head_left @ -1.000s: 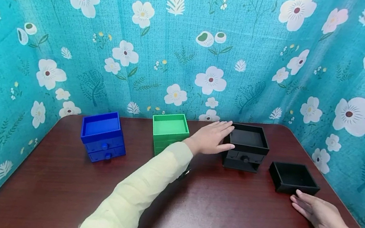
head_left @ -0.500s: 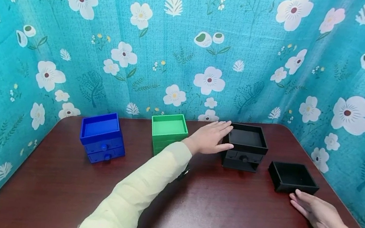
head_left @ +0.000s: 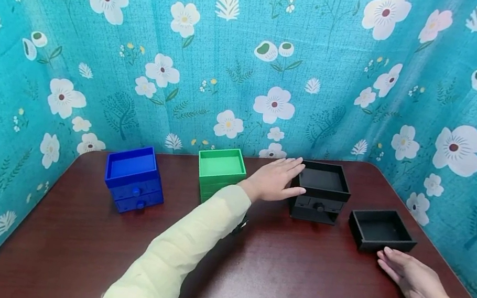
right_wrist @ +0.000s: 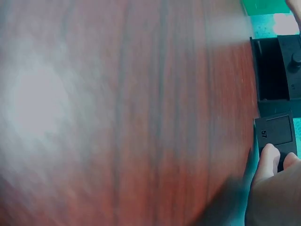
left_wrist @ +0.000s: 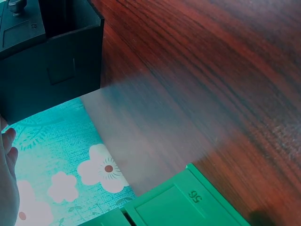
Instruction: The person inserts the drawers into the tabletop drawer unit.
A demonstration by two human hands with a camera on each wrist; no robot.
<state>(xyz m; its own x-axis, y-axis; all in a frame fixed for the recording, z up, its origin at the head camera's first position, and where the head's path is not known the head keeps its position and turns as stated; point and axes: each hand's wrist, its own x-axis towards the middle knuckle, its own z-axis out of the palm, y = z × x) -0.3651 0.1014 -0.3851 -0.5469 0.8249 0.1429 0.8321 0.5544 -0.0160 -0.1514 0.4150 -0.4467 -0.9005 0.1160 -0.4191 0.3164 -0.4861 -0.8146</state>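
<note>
In the head view a black mini drawer cabinet [head_left: 324, 190] stands at the back right, its lower slot vacant and its upper drawer with a round knob in place. My left hand [head_left: 277, 178] rests against its left top edge, fingers extended. To the right is the pulled-out black drawer [head_left: 382, 230], an open-topped box. My right hand [head_left: 412, 278] pinches it at its near side; the fingers cover the spot where a knob would be. In the right wrist view, thumb and finger [right_wrist: 269, 162] meet the drawer's end [right_wrist: 276, 132], marked 57.
A green drawer cabinet [head_left: 222, 167], partly behind my left forearm, and a blue drawer cabinet [head_left: 135, 176] with two knobs stand along the back of the brown table [head_left: 291, 286]. A turquoise flowered curtain [head_left: 211, 85] hangs close behind and at the sides.
The loose black drawer has shifted slightly left and its far edge has risen a little, with my right hand following. My left hand has stayed on the black cabinet.
</note>
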